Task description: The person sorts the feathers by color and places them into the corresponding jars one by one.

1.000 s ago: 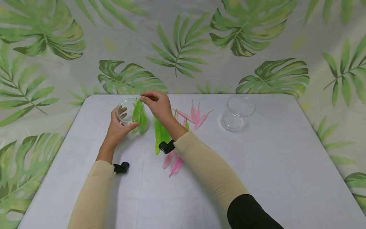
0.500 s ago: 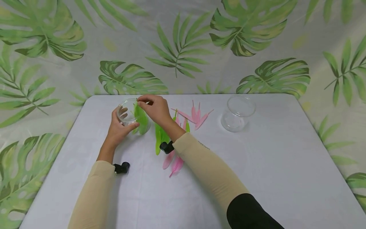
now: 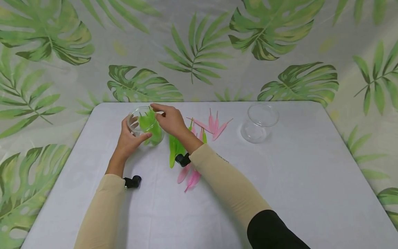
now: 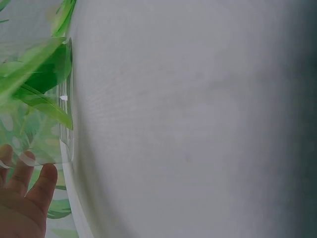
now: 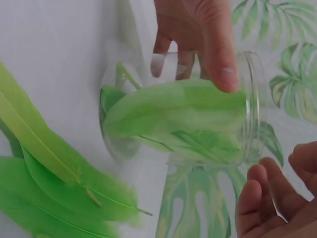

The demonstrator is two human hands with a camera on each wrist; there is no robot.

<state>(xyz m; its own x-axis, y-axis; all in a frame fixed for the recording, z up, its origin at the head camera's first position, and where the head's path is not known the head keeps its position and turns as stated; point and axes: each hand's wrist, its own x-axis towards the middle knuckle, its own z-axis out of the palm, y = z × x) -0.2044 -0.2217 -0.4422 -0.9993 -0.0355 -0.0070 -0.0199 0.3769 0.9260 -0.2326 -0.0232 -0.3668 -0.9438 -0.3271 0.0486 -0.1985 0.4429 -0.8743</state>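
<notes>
My left hand (image 3: 132,138) grips a clear jar (image 3: 134,129) at the table's far left, its thumb and fingers around the wall. Several green feathers (image 5: 183,111) stand inside the jar, quill tips at the mouth in the head view. Beside the jar's rim is my right hand (image 3: 171,119); in the right wrist view its fingers (image 5: 249,198) are loosely bent with nothing seen between them. More green feathers (image 3: 176,148) lie on the table under my right forearm, partly hidden by it. In the left wrist view only part of the jar (image 4: 37,129) shows.
Pink feathers (image 3: 214,126) lie beyond my right forearm, and others (image 3: 192,178) poke out on its near side. A second clear jar (image 3: 256,128) stands at the far right of the white-covered table (image 3: 295,180). Leaf-patterned cloth hangs behind.
My right fingers have let go of the green feather at the jar's mouth. The feathers have spread to the left inside the jar. The left hand keeps its grip.
</notes>
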